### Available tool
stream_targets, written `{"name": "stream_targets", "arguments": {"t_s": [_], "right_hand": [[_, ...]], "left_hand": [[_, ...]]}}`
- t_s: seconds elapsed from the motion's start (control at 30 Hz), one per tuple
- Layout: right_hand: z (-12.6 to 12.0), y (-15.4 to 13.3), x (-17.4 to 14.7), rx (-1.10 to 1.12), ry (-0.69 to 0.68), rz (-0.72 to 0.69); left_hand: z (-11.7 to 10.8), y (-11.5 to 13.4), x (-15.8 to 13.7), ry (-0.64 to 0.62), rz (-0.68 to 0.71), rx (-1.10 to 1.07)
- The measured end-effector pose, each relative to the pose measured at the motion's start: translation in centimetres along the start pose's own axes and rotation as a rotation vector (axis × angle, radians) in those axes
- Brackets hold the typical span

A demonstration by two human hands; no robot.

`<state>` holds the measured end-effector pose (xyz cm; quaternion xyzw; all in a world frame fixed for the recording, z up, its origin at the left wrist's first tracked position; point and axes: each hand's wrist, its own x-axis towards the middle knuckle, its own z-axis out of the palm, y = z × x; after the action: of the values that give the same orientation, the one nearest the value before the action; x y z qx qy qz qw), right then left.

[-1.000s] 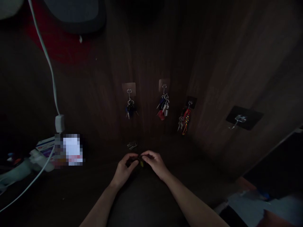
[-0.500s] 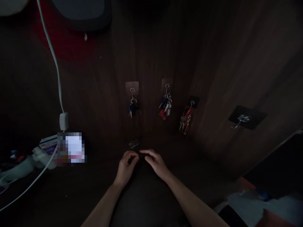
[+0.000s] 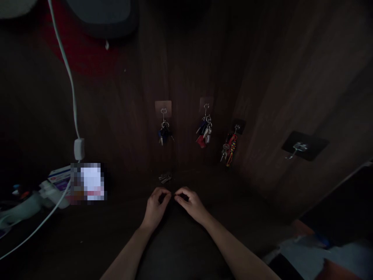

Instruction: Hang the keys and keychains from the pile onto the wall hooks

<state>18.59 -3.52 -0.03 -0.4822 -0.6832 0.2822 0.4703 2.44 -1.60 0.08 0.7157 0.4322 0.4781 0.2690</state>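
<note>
My left hand (image 3: 156,206) is closed in a pinch, thumb against fingertips, above the dark wooden surface. Just to its right my right hand (image 3: 190,203) pinches in the same way, the two sets of fingertips facing each other with a narrow gap. Whatever lies between the fingertips is too dark and small to make out. A small bunch of keys (image 3: 166,178) lies on the surface just beyond my left hand, touching neither hand.
Key bunches hang from wall hooks: one at left (image 3: 165,134), one with a red tag (image 3: 201,141), one with a colourful braided cord (image 3: 232,146). A bare hook (image 3: 300,147) is on the right wall. A white cable (image 3: 72,97) runs down the left, past boxes and bottles.
My right index finger has curled in towards its thumb, closing into a pinch. My left fingertips have also drawn together. The loose keys have stayed in place.
</note>
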Motion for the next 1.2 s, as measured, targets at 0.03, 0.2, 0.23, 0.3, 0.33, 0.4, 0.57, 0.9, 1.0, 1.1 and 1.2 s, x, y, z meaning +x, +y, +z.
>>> {"name": "stream_targets", "arguments": {"t_s": [0.03,0.2,0.23,0.3,0.33,0.4,0.57,0.9,1.0,1.1,1.2], "right_hand": [[0.0,0.0,0.0,0.003,-0.008,0.005],[0.0,0.1,0.1,0.0,0.001,-0.02],[0.0,0.1,0.1,-0.007,0.015,-0.041],[0.0,0.1,0.1,-0.011,0.031,-0.071],[0.0,0.1,0.1,-0.005,0.034,-0.073],[-0.1,0.3,0.2,0.022,0.049,-0.053],[-1.1,0.9,0.5,0.251,0.278,0.088],[-11.6,-1.1,0.5,0.376,1.017,-0.053],[-15.2,-2.2,0.0,0.252,1.314,-0.153],[-17.4,-3.0,-0.3,0.236,1.496,-0.197],[-18.3,-3.3,-0.1,0.275,1.552,-0.207]], "left_hand": [[0.0,0.0,0.0,-0.001,0.001,-0.005],[0.1,-0.1,0.0,-0.049,0.034,-0.03],[0.1,-0.1,0.0,-0.055,0.039,-0.03],[0.1,-0.1,0.0,-0.065,0.039,-0.03],[0.1,-0.1,0.1,-0.07,0.033,-0.03],[0.1,-0.1,0.1,-0.067,0.013,-0.031],[-0.1,-0.3,0.4,-0.051,-0.041,-0.017],[-0.2,-0.7,0.4,-0.171,-0.07,0.067],[-0.1,-0.4,0.5,-0.196,-0.064,0.079],[-0.1,-0.1,0.4,-0.201,-0.064,0.083],[-0.1,-0.1,0.4,-0.195,-0.069,0.09]]}}
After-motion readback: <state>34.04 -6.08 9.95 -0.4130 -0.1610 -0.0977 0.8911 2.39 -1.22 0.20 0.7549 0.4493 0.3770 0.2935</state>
